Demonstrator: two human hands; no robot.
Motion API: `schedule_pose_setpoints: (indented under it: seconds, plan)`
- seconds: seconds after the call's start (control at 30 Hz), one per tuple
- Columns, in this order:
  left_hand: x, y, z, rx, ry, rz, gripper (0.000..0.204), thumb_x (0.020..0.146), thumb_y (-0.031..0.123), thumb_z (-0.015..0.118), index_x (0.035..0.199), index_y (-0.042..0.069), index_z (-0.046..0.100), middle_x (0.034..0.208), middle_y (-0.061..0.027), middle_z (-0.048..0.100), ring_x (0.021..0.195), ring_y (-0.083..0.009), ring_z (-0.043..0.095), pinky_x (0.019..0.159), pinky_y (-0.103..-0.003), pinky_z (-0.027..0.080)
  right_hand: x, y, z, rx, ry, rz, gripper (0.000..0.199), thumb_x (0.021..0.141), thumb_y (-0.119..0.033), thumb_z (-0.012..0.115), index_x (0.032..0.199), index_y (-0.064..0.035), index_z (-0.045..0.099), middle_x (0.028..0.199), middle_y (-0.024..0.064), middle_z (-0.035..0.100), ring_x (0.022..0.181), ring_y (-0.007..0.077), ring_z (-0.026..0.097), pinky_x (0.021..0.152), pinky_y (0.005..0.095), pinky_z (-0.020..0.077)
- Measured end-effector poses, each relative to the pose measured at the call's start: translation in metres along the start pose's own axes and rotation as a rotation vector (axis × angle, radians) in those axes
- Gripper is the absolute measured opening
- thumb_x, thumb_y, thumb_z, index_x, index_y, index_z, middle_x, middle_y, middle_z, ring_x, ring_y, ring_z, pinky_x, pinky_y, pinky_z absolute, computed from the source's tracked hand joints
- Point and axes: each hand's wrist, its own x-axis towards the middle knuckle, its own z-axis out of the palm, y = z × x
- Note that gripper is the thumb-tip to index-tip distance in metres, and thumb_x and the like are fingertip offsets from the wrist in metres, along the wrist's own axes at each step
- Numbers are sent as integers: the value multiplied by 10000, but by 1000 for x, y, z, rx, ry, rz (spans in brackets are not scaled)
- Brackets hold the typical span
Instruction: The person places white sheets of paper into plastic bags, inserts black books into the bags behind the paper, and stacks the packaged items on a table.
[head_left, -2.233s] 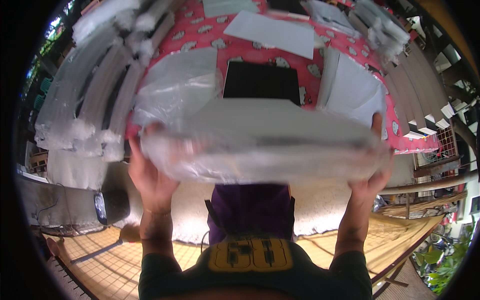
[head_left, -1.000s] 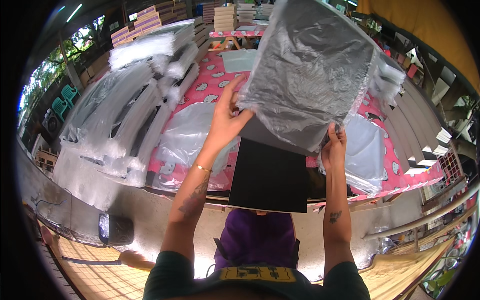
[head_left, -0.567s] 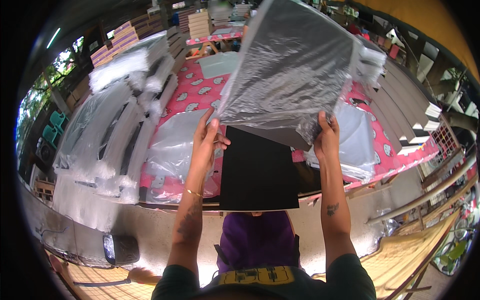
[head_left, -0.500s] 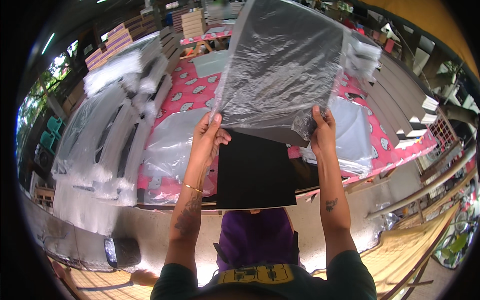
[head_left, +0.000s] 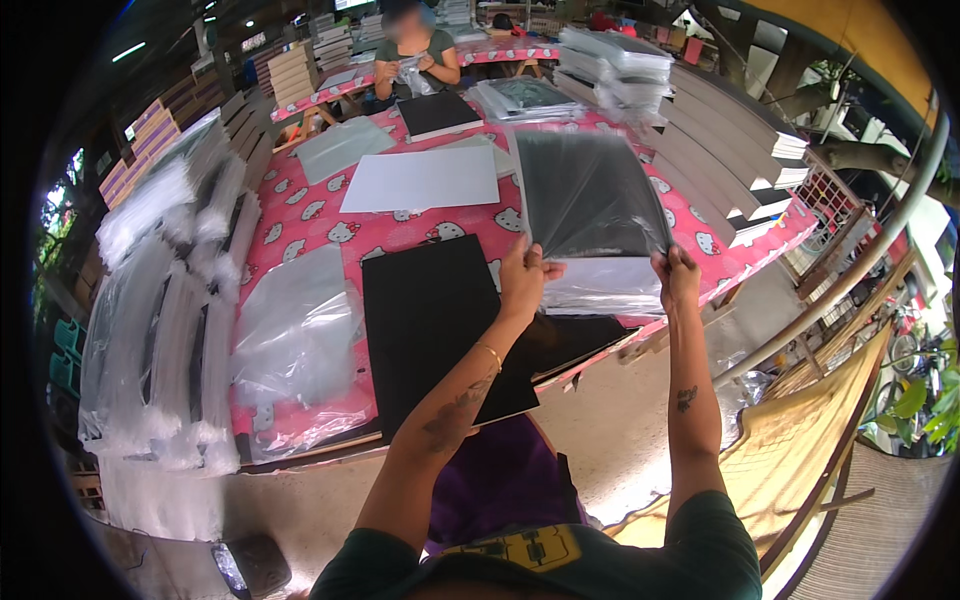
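A flat black rectangular panel in a clear plastic sleeve (head_left: pixel 590 190) is held to the right of the bare black rectangular board (head_left: pixel 430 330), its near corners pinched by the left hand (head_left: pixel 524 282) and the right hand (head_left: pixel 678 277), set apart. Just left of that board lies translucent plastic sheeting (head_left: pixel 297 330), and beyond it a white rectangular sheet (head_left: pixel 425 182) rests on the pink cartoon-print tablecloth (head_left: pixel 400 232)
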Motion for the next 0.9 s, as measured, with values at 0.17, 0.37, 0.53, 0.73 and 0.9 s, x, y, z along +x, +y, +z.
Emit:
schedule_pose_setpoints:
  seconds: [0.17,0.37,0.53,0.73,0.9]
  plan:
    - [-1,-43,-2,365,13,-110,183,934,33,439,1052,-86,513,690,-104,582,585,-195,668,499,-254,523,-17,3,-57,-230,-69,89,342,894,-47,500,1173,149,470,934,142,586,737,237,669,642,283,574]
    - [7,-49,-17,231,26,-223,140,910,28,486,935,-90,559,766,-150,628,580,-186,664,494,-250,518,-78,-15,-23,-1584,-42,-947,422,786,-184,693,1188,-105,591,1076,154,565,945,311,577,812,413,479]
    - [-15,-39,-42,446,24,-136,130,881,38,559,960,-48,617,821,-154,653,667,-186,668,577,-266,549,-70,28,-21,-1536,-182,-736,261,798,-246,673,1039,-151,640,1021,80,578,980,300,534,836,433,442]
    - [-106,83,-182,736,78,264,241,859,-20,596,1100,-5,603,933,-57,607,858,-117,592,754,-248,502,-65,35,-26,-1577,-195,-748,303,822,-233,647,1095,-102,639,1084,122,587,994,334,552,855,444,445]
    - [-182,187,-312,1390,364,166,444,769,99,688,1195,56,569,1091,-180,609,960,-311,606,799,-366,485,-136,16,44,-1147,-207,-862,355,835,-177,645,1148,-23,583,1105,184,568,1056,348,530,928,431,404]
